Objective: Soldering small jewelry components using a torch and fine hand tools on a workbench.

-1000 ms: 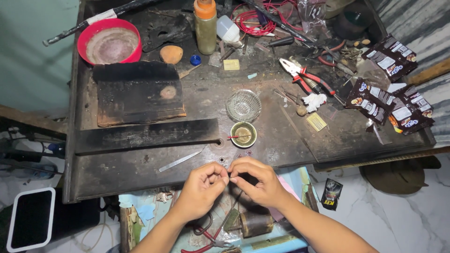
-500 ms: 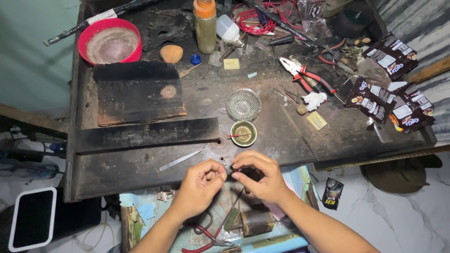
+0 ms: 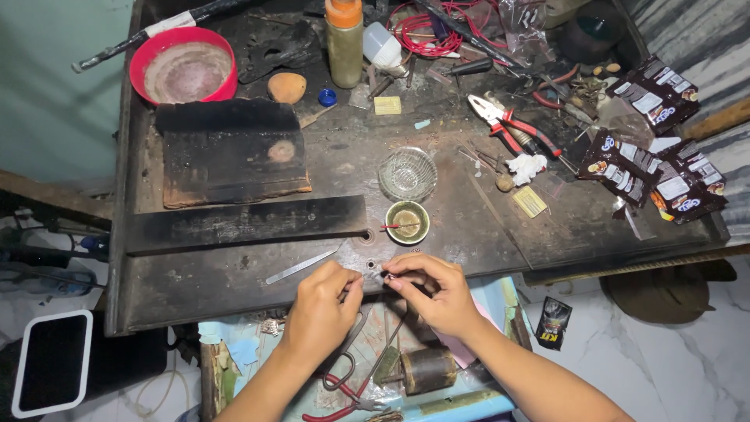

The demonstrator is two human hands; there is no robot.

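With both hands raised to the near edge of the surface (image 3: pixel 234 289), our left hand (image 3: pixel 319 311) and right hand (image 3: pixel 439 293) now pinch a tiny metal piece (image 3: pixel 383 274) between fingertips, beneath the small brass bowl (image 3: pixel 408 222).

left hand (image 3: pixel 319 311): bare, no glove, ring or watch visible
right hand (image 3: pixel 436 293): bare, short nails, no ring
forearms behind each hand: uncovered, no sleeve in view down to the picture's lower edge

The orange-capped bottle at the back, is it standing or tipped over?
Standing. The bottle is upright on the workbench, orange cap on top.
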